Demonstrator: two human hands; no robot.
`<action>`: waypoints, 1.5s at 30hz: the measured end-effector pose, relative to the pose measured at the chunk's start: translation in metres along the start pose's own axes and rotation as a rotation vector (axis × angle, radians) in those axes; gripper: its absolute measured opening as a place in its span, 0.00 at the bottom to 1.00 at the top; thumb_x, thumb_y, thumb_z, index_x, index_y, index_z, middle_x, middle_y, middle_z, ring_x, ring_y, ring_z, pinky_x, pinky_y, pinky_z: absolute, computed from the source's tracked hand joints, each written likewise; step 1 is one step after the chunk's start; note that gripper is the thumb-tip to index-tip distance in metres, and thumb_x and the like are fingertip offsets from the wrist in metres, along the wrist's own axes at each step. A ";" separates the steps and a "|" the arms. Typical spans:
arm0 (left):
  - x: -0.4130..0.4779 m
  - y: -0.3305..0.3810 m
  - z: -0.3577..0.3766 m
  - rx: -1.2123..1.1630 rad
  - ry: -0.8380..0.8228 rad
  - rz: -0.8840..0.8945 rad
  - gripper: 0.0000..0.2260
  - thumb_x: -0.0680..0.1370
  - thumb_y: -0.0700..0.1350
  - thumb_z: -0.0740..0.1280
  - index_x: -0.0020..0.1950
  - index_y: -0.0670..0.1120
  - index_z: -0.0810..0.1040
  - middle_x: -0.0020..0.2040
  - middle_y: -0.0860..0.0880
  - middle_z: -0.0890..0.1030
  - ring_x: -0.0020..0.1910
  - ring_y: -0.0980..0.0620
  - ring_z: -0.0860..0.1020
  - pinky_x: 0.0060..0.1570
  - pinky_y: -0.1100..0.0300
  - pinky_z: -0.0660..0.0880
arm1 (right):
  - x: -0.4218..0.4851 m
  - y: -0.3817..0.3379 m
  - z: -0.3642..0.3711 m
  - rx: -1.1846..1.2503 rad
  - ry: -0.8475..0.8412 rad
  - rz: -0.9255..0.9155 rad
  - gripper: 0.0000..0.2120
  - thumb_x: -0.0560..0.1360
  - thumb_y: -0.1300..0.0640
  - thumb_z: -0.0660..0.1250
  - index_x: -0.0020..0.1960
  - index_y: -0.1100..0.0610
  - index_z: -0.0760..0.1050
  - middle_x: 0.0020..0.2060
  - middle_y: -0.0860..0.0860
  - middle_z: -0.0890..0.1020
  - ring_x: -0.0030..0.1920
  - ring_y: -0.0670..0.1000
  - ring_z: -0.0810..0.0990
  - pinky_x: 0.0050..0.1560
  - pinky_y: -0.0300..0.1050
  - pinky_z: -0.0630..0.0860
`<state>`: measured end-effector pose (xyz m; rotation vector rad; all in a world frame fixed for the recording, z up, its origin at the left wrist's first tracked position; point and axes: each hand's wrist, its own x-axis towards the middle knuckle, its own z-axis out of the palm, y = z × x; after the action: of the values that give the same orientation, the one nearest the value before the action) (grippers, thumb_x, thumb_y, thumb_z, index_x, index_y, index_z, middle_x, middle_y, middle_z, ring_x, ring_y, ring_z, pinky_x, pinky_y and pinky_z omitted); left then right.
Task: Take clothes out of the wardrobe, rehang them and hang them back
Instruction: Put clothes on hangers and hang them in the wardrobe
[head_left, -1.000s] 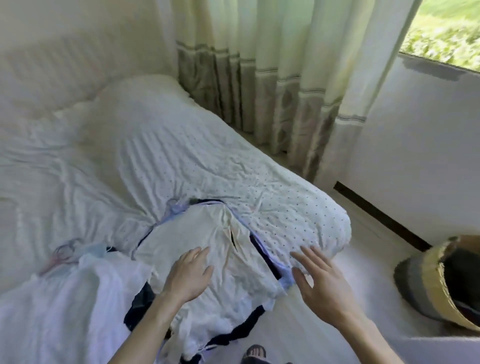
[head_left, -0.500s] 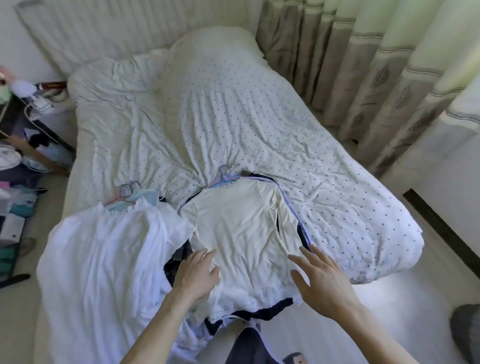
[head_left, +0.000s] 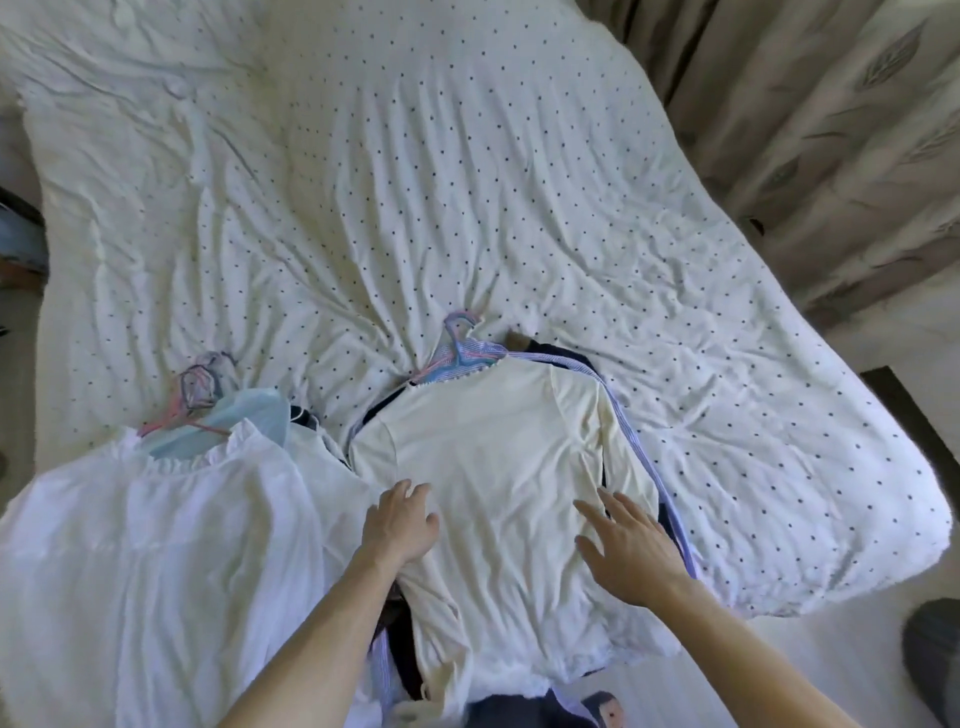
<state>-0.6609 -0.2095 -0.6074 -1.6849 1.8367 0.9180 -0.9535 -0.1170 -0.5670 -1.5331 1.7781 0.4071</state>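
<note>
Cream top (head_left: 498, 467), soft and smooth-knit with a tiny beaded neckline, lies flat and face-up on the bed (head_left: 467, 182), uppermost in a pile whose striped blue shirt (head_left: 639, 457) and dark garment (head_left: 561, 349) show at the edges. Beside it, one gauzy white blouse (head_left: 156, 545) with a frilled collar tops a second pile. That makes two piles, each ending in a bunch of thin pastel hangers (head_left: 460, 338). The left grip (head_left: 400, 525), a bare hand, rests on the cream top's left edge, fingers relaxed and holding nothing. The right grip (head_left: 628, 551) spreads straight fingers over its right side, also holding nothing. The bedsheet is creased and dotted. A leaf-patterned curtain (head_left: 831, 130) hangs alongside.
</note>
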 end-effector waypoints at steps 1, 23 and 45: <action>0.018 -0.004 -0.009 -0.006 0.004 -0.010 0.25 0.83 0.52 0.56 0.79 0.51 0.59 0.79 0.47 0.58 0.76 0.45 0.60 0.71 0.50 0.63 | 0.019 -0.004 -0.001 -0.001 -0.018 0.014 0.28 0.83 0.38 0.50 0.81 0.42 0.49 0.82 0.48 0.46 0.81 0.50 0.44 0.79 0.51 0.48; 0.203 -0.042 -0.053 -0.366 0.251 -0.105 0.11 0.79 0.46 0.63 0.58 0.43 0.77 0.54 0.44 0.80 0.55 0.41 0.77 0.48 0.49 0.72 | 0.159 -0.016 0.066 -0.067 -0.275 0.056 0.32 0.81 0.36 0.52 0.79 0.33 0.37 0.79 0.44 0.32 0.80 0.53 0.35 0.77 0.63 0.48; -0.108 0.162 -0.120 -0.800 0.205 0.589 0.20 0.62 0.72 0.71 0.47 0.64 0.84 0.47 0.59 0.86 0.55 0.58 0.82 0.61 0.56 0.74 | -0.153 0.100 -0.093 0.297 0.873 0.029 0.20 0.84 0.42 0.51 0.56 0.52 0.77 0.50 0.49 0.82 0.57 0.59 0.78 0.57 0.54 0.72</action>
<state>-0.7967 -0.2240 -0.4239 -1.6964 2.3459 1.9954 -1.0761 -0.0465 -0.4190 -1.5724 2.3565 -0.5939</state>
